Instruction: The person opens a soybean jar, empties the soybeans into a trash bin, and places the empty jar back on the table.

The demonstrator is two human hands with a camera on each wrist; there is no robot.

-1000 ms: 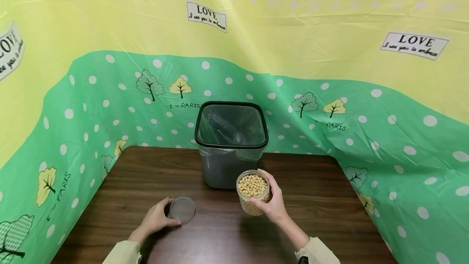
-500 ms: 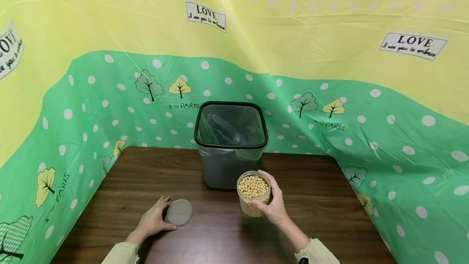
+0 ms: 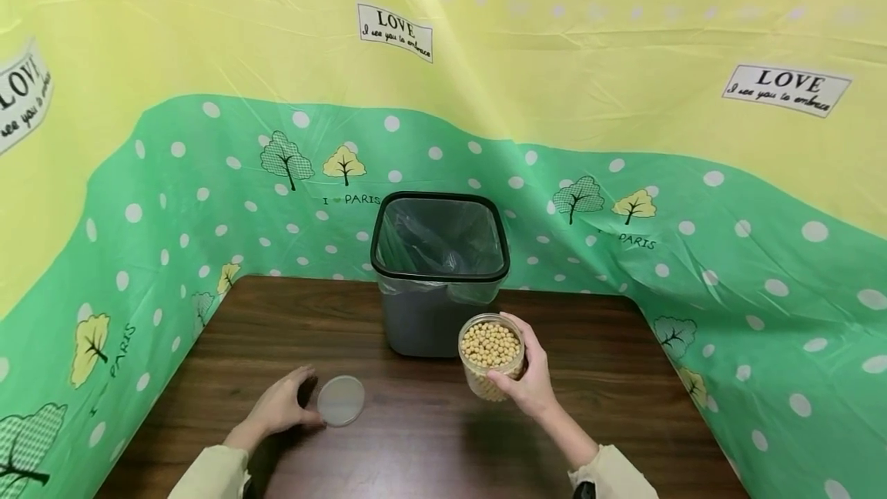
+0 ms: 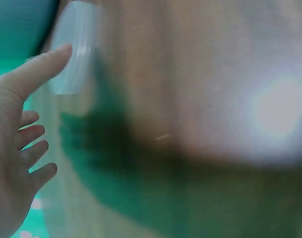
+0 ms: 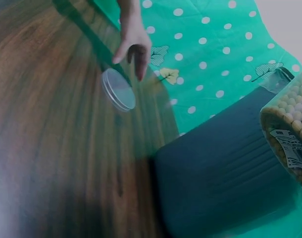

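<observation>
My right hand [image 3: 532, 377] grips a clear jar [image 3: 491, 356] full of round, pale yellow beans, with its mouth uncovered. The jar is held up off the table in front of the bin, tilted slightly; a printed label [image 5: 292, 148] shows near its base in the right wrist view. To the left, a translucent round lid [image 3: 341, 400] lies flat on the table. Beside it is my left hand [image 3: 279, 404], fingers loosely spread, thumb tip near the lid's edge. The left wrist view shows the same open fingers and the lid [image 4: 76, 47] past the thumb.
A dark grey bin [image 3: 423, 318] with a black rim and a clear liner stands at the back middle of the brown wooden table [image 3: 388, 460]. Green and yellow printed cloth [image 3: 208, 145] hangs around the table on the back and both sides.
My left hand has set the lid down flat and drawn back to the left from it. My right hand has moved the jar slightly right and up.
</observation>
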